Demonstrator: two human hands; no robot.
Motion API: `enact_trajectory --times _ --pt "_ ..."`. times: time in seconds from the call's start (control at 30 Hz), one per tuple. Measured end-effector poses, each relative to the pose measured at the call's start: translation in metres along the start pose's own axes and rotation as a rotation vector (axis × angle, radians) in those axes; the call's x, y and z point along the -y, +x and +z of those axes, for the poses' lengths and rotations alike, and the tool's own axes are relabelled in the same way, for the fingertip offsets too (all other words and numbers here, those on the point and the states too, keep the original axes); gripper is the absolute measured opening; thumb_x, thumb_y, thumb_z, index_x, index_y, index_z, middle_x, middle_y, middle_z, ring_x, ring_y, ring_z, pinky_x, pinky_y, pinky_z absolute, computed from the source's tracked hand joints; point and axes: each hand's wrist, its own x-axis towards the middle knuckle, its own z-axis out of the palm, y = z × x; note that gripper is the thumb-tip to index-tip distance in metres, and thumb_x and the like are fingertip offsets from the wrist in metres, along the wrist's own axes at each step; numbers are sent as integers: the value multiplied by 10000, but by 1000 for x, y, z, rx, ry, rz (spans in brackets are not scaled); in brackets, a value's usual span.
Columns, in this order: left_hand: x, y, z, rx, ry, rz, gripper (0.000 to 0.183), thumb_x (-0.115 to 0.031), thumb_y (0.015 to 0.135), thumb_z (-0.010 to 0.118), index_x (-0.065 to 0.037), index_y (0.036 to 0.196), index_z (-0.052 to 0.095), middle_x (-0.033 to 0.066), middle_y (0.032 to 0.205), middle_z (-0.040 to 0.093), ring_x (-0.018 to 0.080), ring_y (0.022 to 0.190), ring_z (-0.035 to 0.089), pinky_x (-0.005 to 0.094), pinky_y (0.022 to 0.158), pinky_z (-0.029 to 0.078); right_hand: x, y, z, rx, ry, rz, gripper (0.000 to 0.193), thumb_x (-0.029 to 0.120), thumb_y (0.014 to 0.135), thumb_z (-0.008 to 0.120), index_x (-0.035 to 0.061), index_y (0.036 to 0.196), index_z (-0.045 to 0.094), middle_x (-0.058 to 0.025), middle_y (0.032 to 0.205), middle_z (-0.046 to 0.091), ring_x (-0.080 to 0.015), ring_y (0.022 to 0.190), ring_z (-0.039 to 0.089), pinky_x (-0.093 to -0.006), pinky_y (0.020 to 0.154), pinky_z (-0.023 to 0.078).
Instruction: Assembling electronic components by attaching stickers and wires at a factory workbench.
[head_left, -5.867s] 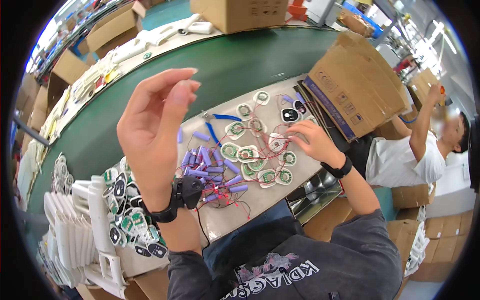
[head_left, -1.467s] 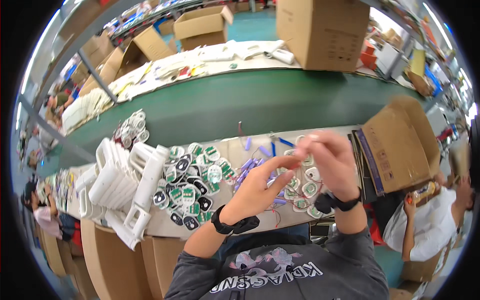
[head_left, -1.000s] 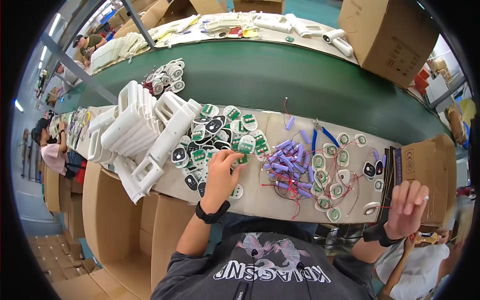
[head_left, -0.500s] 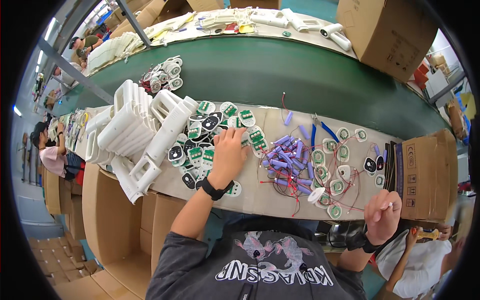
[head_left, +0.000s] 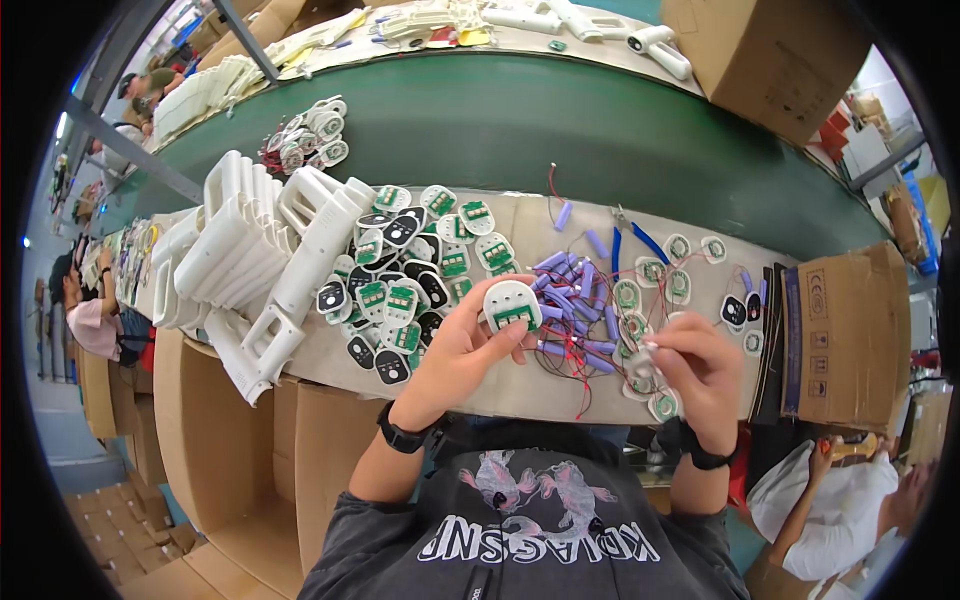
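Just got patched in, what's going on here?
A person at a bench is working with both hands. The left hand holds up a white panel with a green circuit board. The right hand pinches something small and white, too blurred to name. More panels lie piled to the left, near stacked white housings. Purple cylinders with wires lie beyond the hands, and blue-handled pliers lie open farther back.

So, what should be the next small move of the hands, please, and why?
Perhaps bring the right hand closer to the left hand. The left holds a white cover with its green circuit board in view, while the right seems to pinch a small white piece, too blurred to identify, still apart from that cover.
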Motion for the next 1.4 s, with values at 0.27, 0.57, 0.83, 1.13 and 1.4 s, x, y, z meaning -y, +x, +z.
enact_trajectory --times 0.27,0.57,0.83,1.13,1.4 --pt "11 4 16 -20 -22 0 438 -33 907 641 13 1302 458 74 1134 611 107 919 611 250 736 515 -17 18 23 132 -65 -32 115 -72 822 653 -31 928 665 -70 891 624 -112 775 587 -235 688 458" --pt "22 -1 14 -7 -90 -22 377 -89 903 663 -12 1254 552 33 1140 624 103 991 585 249 776 482 -24 20 34 143 25 35 56 -31 872 616 -9 923 611 -23 848 581 -77 763 559 -213 696 449" --pt "45 -6 0 -30 -207 -117 357 -81 936 603 42 1262 524 103 1190 615 203 1066 621 384 935 533 -36 8 30 156 66 124 59 6 888 628 5 944 605 -5 855 585 -69 773 561 -213 718 457" --pt "59 -31 -6 -75 -140 -170 340 -89 958 568 38 1267 504 131 1187 622 238 1035 649 346 864 529 -45 0 37 267 73 117 97 61 897 654 -3 966 628 -23 875 627 -71 774 594 -224 692 484" --pt "57 -18 -1 -69 -124 -135 321 -62 950 568 29 1254 520 117 1170 631 211 1009 648 343 857 526 -50 3 32 267 108 147 101 72 894 657 4 965 634 -12 844 632 -52 746 573 -206 668 472"
